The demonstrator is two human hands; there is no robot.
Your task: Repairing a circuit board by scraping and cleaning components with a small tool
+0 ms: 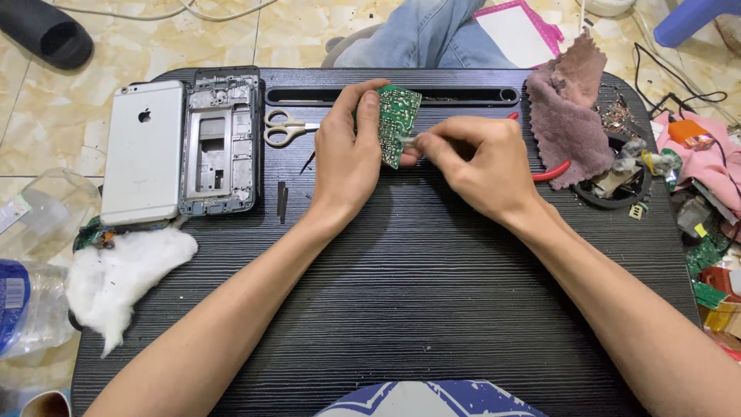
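Observation:
My left hand (pixel 347 150) grips a small green circuit board (pixel 398 123) upright above the black lap table (pixel 417 286). My right hand (pixel 475 162) is closed around a thin metal tool (pixel 407 140) whose tip touches the board's face. Both hands hover near the table's far middle. Most of the tool is hidden inside my fist.
Scissors (pixel 284 128) lie left of my left hand. A silver phone back (pixel 143 150) and a bare phone frame (pixel 219 143) sit at the far left, cotton wool (pixel 123 274) below them. A mauve cloth (pixel 571 116) and red-handled pliers (pixel 553 171) lie right; electronic scraps (pixel 706 255) clutter the right edge.

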